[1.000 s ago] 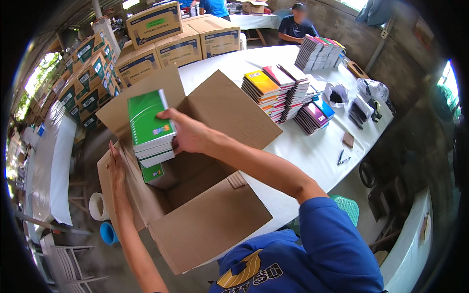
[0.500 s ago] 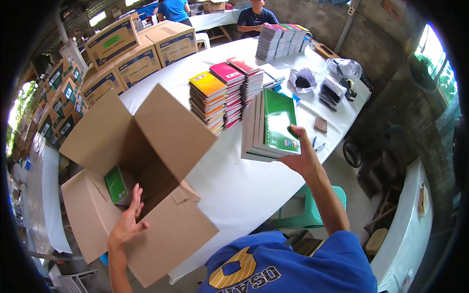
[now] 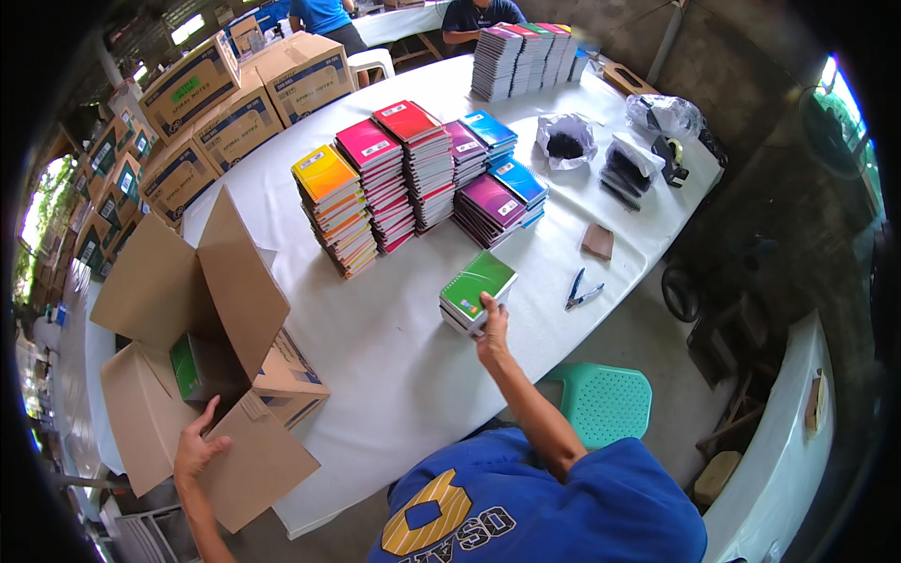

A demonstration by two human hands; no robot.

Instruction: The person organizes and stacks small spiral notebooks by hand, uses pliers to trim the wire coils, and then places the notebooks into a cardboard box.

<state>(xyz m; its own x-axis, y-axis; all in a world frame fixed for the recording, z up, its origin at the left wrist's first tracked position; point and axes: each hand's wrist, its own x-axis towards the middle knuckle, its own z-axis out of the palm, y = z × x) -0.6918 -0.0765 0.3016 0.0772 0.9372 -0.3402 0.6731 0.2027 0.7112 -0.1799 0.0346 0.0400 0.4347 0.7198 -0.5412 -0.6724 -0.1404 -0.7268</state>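
Two hands are busy at the white worktop (image 3: 394, 357), both belonging to the person in the blue shirt at the bottom of the frame. At centre, the right hand (image 3: 492, 328) reaches out, and its grip is closed on the near edge of a small stack of spiral notebooks (image 3: 477, 291) with a green cover on top. That stack rests on the worktop just right of centre, tilted a little, apart from the larger piles behind it. At lower left, the left hand (image 3: 197, 448) lies flat with fingers spread on the front flap of an open cardboard box (image 3: 192, 361); its grip is released, pressing rather than grasping. Inside the box a green notebook (image 3: 184, 364) stands against the inner wall.

Above centre, tall piles of notebooks (image 3: 404, 178) stand side by side, their top covers yellow, pink, red, purple and blue. Another row of notebook piles (image 3: 526, 58) sits near the top of the frame. Blue-handled pliers (image 3: 580, 291) lie to the right of the held stack, near a small brown block (image 3: 597, 241). Further toward the upper right are plastic bags holding dark items (image 3: 565, 141). Sealed cartons (image 3: 235, 103) crowd the upper left. A green plastic stool (image 3: 601, 403) stands on the floor at lower right, beside the worktop's edge.
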